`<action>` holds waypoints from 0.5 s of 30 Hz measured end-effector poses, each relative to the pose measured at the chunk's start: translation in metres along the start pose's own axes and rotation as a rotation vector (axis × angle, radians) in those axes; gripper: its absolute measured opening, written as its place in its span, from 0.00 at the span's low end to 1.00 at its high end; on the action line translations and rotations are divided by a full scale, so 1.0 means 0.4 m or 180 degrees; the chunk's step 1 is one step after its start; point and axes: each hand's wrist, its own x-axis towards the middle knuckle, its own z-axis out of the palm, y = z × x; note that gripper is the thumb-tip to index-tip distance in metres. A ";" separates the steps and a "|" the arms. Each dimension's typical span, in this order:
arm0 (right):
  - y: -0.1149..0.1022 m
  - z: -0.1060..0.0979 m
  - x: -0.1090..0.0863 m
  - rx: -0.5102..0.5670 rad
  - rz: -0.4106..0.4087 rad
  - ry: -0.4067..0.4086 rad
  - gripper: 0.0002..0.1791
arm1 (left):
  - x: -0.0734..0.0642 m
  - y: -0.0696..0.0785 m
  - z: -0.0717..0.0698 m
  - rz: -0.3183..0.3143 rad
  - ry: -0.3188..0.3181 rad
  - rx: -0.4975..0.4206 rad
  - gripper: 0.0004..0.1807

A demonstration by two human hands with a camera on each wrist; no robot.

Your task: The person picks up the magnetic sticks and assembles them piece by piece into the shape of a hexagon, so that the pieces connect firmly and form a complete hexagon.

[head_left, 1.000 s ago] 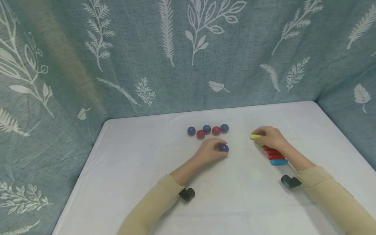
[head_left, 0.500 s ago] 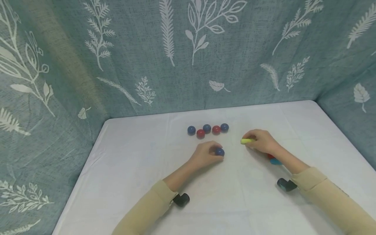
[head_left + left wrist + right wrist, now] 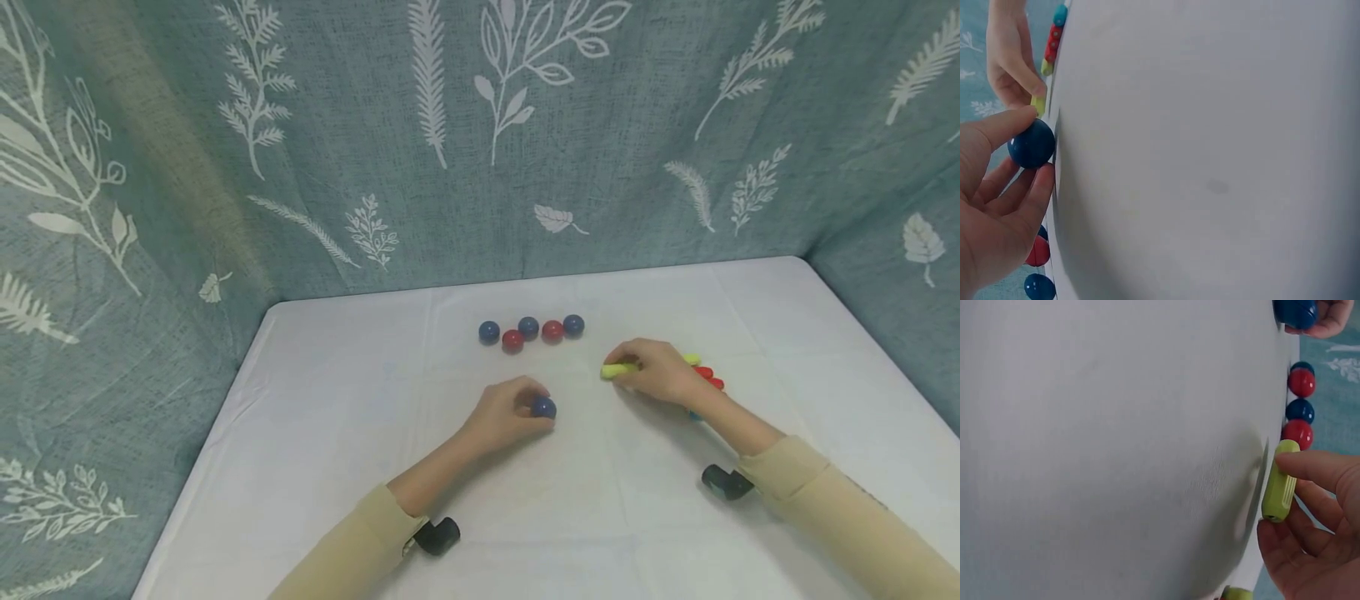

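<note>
In the head view my left hand (image 3: 504,418) grips a glossy blue ball (image 3: 545,407) between thumb and fingers, close over the white tabletop. The left wrist view shows the same blue ball (image 3: 1031,144) at the fingertips. My right hand (image 3: 654,372) pinches a short yellow-green ridged stick (image 3: 615,370). Seen from the right wrist, this yellow-green stick (image 3: 1280,484) has a small hole in its end. Behind the right hand lies a row of similar sticks: a yellow-green one (image 3: 692,359), red ones (image 3: 705,372) and a blue one (image 3: 694,415), partly hidden by the hand and wrist.
Beyond the hands, a zigzag row of balls lies on the white table (image 3: 360,400), including a blue ball (image 3: 489,332) at its left end and a red ball (image 3: 513,341) beside it. A green patterned curtain (image 3: 337,150) hangs along the back and sides.
Both hands draw back: the left moves left and nearer with the blue ball. The right carries the yellow-green stick leftward and nearer, away from the row of sticks.
</note>
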 end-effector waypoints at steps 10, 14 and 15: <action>-0.028 0.024 -0.012 0.0116 -0.0117 -0.0120 0.13 | -0.061 -0.004 -0.009 0.0007 0.0024 -0.0034 0.19; -0.044 0.036 -0.019 0.0138 -0.0176 -0.0138 0.13 | -0.081 -0.004 -0.010 0.0058 0.0057 0.0005 0.18; -0.048 0.038 -0.021 0.0142 -0.0191 -0.0153 0.13 | -0.086 -0.003 -0.010 0.0079 0.0064 0.0016 0.18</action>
